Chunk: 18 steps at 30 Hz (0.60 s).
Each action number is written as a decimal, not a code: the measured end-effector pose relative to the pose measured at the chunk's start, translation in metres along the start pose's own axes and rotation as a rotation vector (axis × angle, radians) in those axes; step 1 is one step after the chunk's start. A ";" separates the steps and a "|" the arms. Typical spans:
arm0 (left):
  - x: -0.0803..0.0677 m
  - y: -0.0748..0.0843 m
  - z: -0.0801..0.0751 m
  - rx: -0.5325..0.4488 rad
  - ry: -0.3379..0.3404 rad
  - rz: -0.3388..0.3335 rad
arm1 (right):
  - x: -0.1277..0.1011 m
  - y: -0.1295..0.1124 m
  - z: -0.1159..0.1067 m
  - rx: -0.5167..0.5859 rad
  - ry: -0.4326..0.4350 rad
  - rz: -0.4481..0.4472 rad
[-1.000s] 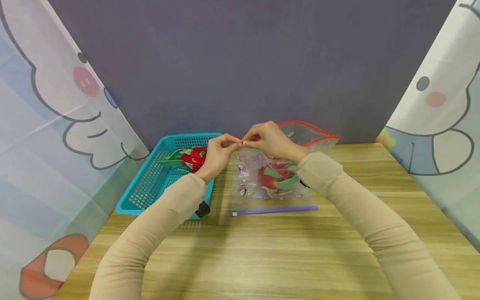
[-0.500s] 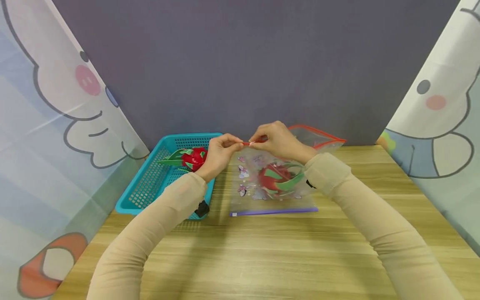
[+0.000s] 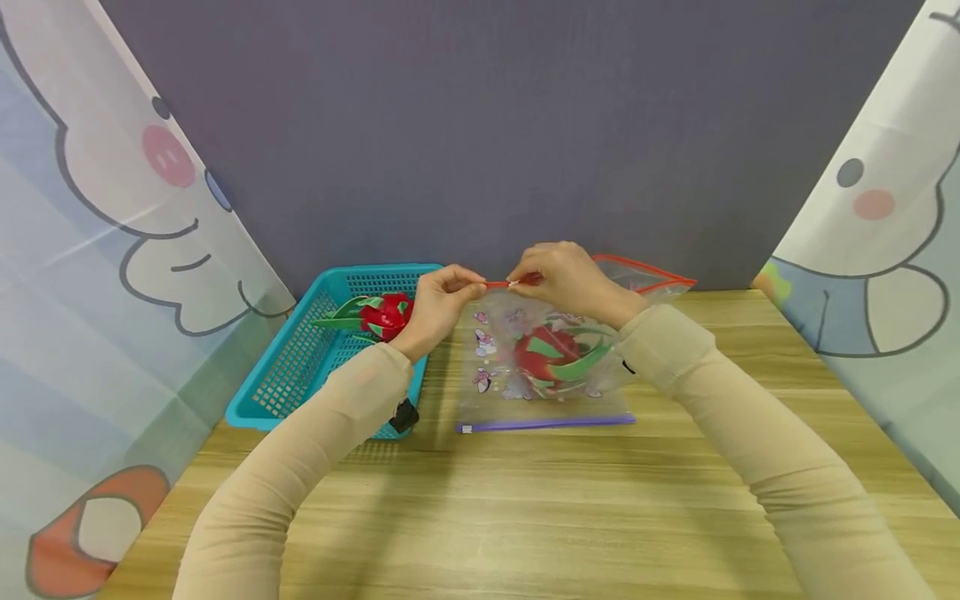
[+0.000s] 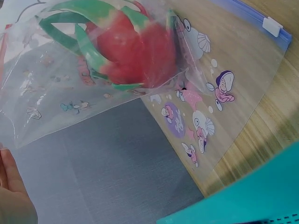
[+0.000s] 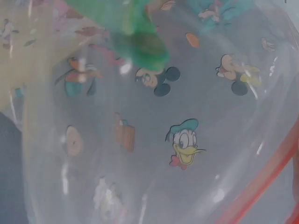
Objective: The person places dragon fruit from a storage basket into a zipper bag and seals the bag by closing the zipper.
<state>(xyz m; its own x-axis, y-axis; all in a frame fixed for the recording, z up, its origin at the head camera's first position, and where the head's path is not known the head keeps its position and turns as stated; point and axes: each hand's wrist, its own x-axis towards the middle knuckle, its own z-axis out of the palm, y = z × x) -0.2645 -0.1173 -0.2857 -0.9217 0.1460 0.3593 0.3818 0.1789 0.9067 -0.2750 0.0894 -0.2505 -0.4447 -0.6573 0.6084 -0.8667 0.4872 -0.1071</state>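
Slider travel: my right hand [image 3: 572, 282] has pinched the tab further right along the bag [image 3: 547, 367] seal; my left hand [image 3: 438, 302] pinches the seal end, so closure advances.

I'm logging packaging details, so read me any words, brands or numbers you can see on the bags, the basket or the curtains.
No readable text anywhere.
Red-zip bag: only cartoon duck and mouse prints.
Purple-zip bag: only cartoon figures and shells.
Teal basket: no label visible.
Side curtains: cartoon drawings only.
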 end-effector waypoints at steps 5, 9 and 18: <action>0.001 -0.002 -0.001 0.006 0.009 -0.011 | -0.002 0.001 0.002 -0.069 0.056 -0.060; 0.000 -0.002 -0.002 -0.006 0.015 -0.018 | -0.006 -0.001 0.003 -0.130 0.098 -0.044; 0.001 -0.001 -0.005 0.028 -0.017 -0.015 | -0.012 -0.006 0.011 -0.044 0.170 0.069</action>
<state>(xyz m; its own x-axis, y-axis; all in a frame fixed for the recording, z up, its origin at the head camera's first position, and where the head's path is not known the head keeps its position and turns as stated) -0.2664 -0.1225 -0.2851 -0.9263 0.1595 0.3413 0.3695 0.2084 0.9056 -0.2665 0.0882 -0.2660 -0.4549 -0.5170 0.7251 -0.8230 0.5551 -0.1205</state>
